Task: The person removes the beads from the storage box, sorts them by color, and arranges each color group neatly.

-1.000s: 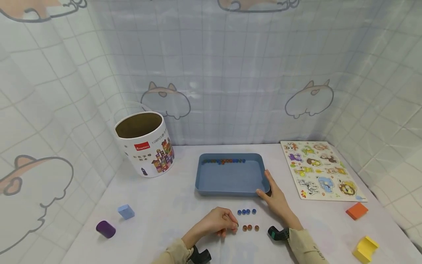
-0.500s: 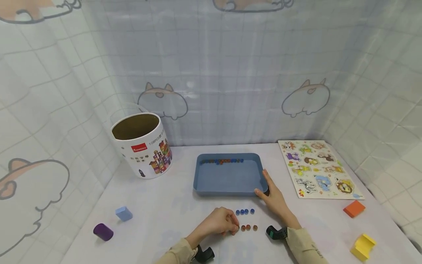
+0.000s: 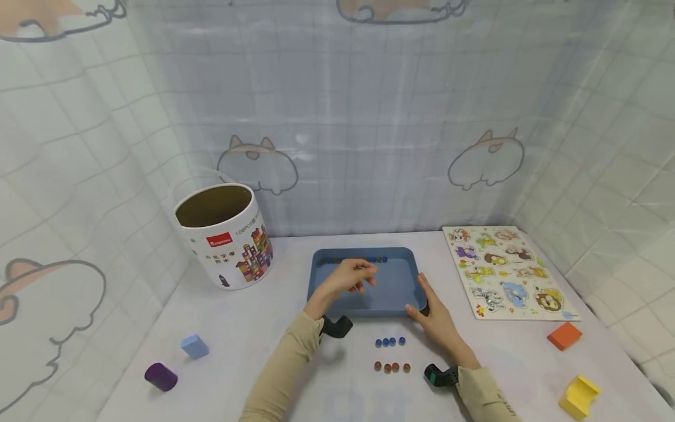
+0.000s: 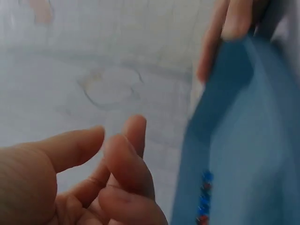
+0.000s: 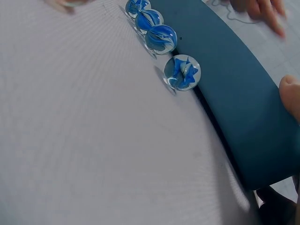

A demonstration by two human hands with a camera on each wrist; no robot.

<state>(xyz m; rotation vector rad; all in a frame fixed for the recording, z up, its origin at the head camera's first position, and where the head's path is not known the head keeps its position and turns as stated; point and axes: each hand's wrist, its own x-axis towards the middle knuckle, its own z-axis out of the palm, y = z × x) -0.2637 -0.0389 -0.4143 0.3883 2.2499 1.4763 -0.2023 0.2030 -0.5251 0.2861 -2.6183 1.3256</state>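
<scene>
Left hand (image 3: 345,276) held over blue tray (image 3: 392,290), grip slack, thumb and forefinger parted, nothing seen between them. Right hand (image 3: 436,319) laid at tray's near right corner, grip spread, thumb at near rim, fingers stretched along right wall. Four blue marbles (image 3: 386,342) lined up on table (image 3: 248,328) on near side of tray; four reddish-brown marbles (image 3: 387,368) set in second row, farther from tray. More marbles (image 4: 204,202) ranged inside tray along far wall, partly hidden by left hand. Tray flanked by white bucket (image 3: 232,252) at left, animal puzzle board (image 3: 506,272) at right.
</scene>
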